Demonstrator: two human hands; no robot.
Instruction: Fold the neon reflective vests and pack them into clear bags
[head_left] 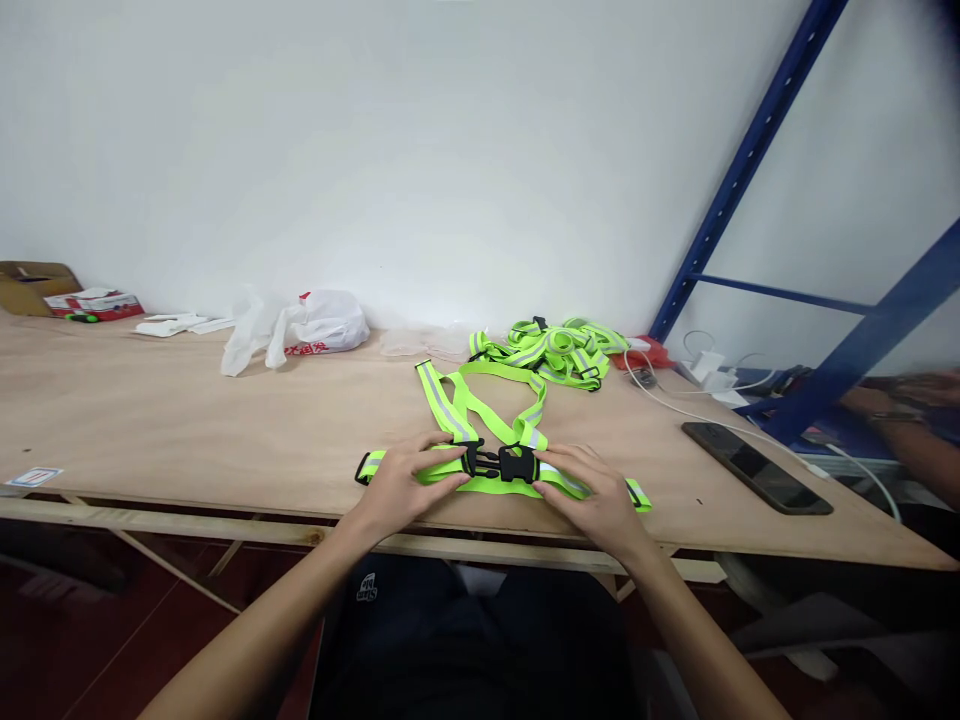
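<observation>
A neon-green reflective harness [495, 374] with grey stripes lies on the table in front of me. My left hand [409, 485] pinches the pronged half of its black side-release buckle [469, 458]. Between the thumb and fingers of my right hand [596, 490] is the socket half [517, 464]. The two halves face each other, and the prongs show in the narrow gap between them, reaching toward the socket. Strap ends with black sliders stick out past both hands. Part of the waist strap is hidden under my fingers.
Behind the harness lies a heap of similar green straps [562, 350]. A phone [754, 466] and white cables [694, 408] are at the right, near a blue metal frame [742, 170]. White plastic bags [330, 320] and boxes [34, 290] stand along the wall. Another person's arm [919, 445] shows at far right.
</observation>
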